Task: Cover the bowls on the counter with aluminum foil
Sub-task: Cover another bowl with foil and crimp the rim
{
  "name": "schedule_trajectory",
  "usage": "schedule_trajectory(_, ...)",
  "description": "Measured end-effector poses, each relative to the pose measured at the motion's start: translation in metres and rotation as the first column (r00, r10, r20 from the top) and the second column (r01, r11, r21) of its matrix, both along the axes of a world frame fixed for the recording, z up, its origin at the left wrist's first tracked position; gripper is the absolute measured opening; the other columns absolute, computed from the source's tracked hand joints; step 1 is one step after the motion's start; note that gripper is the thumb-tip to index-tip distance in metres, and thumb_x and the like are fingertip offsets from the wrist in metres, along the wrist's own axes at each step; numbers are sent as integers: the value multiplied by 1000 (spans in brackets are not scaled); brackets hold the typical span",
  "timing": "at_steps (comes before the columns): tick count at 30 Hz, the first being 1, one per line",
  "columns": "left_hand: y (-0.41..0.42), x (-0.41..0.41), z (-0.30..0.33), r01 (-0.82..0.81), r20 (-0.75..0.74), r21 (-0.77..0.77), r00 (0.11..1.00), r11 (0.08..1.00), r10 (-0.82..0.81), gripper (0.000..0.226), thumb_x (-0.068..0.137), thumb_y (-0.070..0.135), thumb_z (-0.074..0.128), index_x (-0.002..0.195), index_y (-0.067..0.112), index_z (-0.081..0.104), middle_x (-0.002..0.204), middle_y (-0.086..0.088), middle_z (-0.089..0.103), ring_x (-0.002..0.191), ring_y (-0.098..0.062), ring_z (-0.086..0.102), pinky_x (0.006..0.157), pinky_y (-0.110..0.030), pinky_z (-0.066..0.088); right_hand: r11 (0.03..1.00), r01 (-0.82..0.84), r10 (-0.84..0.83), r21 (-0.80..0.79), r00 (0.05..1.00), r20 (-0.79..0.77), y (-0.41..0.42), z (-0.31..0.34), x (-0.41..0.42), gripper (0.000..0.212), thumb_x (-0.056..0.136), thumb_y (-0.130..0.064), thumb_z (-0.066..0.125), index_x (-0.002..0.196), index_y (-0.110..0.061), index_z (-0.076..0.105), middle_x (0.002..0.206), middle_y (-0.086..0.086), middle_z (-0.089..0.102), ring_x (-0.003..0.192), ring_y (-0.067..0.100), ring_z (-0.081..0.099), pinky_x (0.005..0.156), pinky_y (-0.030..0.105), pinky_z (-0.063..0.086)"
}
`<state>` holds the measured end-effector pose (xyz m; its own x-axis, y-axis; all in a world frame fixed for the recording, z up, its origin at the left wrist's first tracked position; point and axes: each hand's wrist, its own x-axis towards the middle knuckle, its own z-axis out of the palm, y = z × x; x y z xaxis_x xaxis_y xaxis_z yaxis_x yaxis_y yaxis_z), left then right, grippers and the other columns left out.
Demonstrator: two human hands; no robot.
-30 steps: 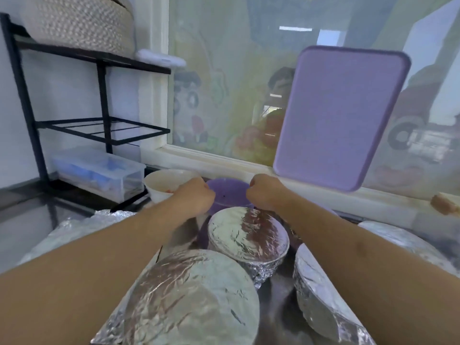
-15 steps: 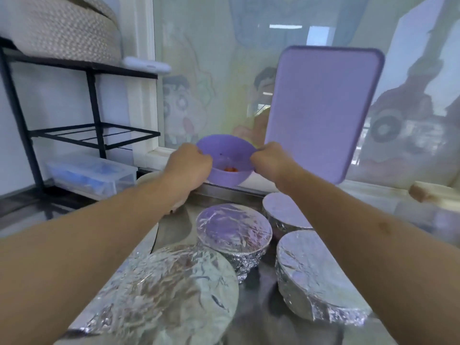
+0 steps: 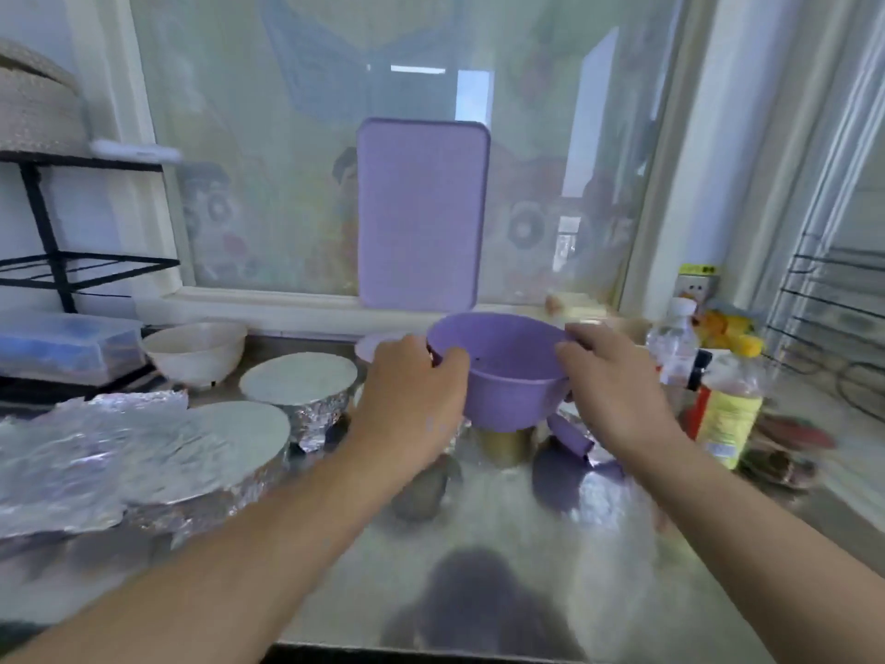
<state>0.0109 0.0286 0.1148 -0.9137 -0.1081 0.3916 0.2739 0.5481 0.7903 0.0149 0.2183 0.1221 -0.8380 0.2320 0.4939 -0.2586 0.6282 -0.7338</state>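
A home kitchen. A shiny steel bench (image 3: 479, 543) runs under a window whose glass carries a faded cartoon sticker film (image 3: 268, 218), the kind of thing found in a household, not a shop. A lilac rectangular plastic cutting board (image 3: 421, 213) leans upright against the pane. On the bench stand round bowls capped with crinkled aluminium foil (image 3: 299, 383), a white open bowl (image 3: 194, 349), and a cluster of clear plastic bottles of condiments (image 3: 718, 390) at the right. A black metal shelf rack (image 3: 52, 261) at the left holds a woven basket (image 3: 33, 107) above a clear lidded storage box (image 3: 62, 342).
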Motion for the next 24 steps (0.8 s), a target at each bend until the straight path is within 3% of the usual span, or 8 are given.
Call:
schedule_trajectory(2,24,16,-35,41,66,-4,997,999,-41,32,96,36,50,75,11,53,79,-9,59,76,-30,57,56,-35,28,1000,21,-21,3,999,25,22,-31,25,22,93,-10,54,72,-14,52,72,3,55,74,24,52,72,43,43)
schedule_trajectory(5,40,29,-77,75,152,-9,986,997,-72,22,98,29,51,79,18,48,86,-11,56,76,-24,49,56,-31,25,998,53,-57,32,992,114,43,-81,37,16,89,-25,50,86,-16,64,87,2,65,87,26,59,81,45,48)
schedule_trajectory(9,41,37,-105,97,207,-13,974,995,-92,16,95,32,50,88,18,54,101,-12,61,82,-19,53,65,-32,39,1000,10,-12,15,993,121,51,-119,42,23,96,-16,55,111,-25,70,109,-4,66,106,18,58,93,38,47)
schedule_trajectory(11,38,38,-113,96,210,37,972,995,-102,33,88,49,44,94,22,63,103,-4,65,92,-21,63,80,-42,54,1000,-13,11,15,996,93,52,-123,42,23,99,-17,54,115,-26,69,110,-6,66,107,16,57,94,38,46)
schedule_trajectory(13,35,41,-113,99,193,42,976,994,-106,41,89,56,39,93,25,65,99,1,67,94,-22,66,86,-49,56,999,-7,3,33,994,106,53,-123,40,18,103,-25,51,111,-27,67,109,-5,66,105,18,57,91,38,45)
schedule_trajectory(15,31,44,-105,79,152,12,985,997,-80,32,100,47,43,90,25,64,94,3,67,93,-20,64,84,-46,53,997,28,-35,69,994,104,54,-119,38,13,104,-29,50,104,-25,62,105,-4,63,104,23,57,86,37,42)
schedule_trajectory(19,9,42,-91,30,122,26,992,999,-33,17,103,32,51,92,28,63,87,10,69,84,-10,65,78,-37,53,979,94,-90,180,996,-28,41,-95,40,32,102,-21,57,132,-11,62,127,1,58,123,21,51,99,28,37)
schedule_trajectory(24,-41,49,-68,8,62,-20,998,1000,-7,13,99,26,60,90,30,69,79,14,71,73,-2,65,66,-23,51,961,-55,99,271,984,-149,-30,-65,39,21,88,-21,55,103,-14,68,105,0,63,101,20,55,86,26,39)
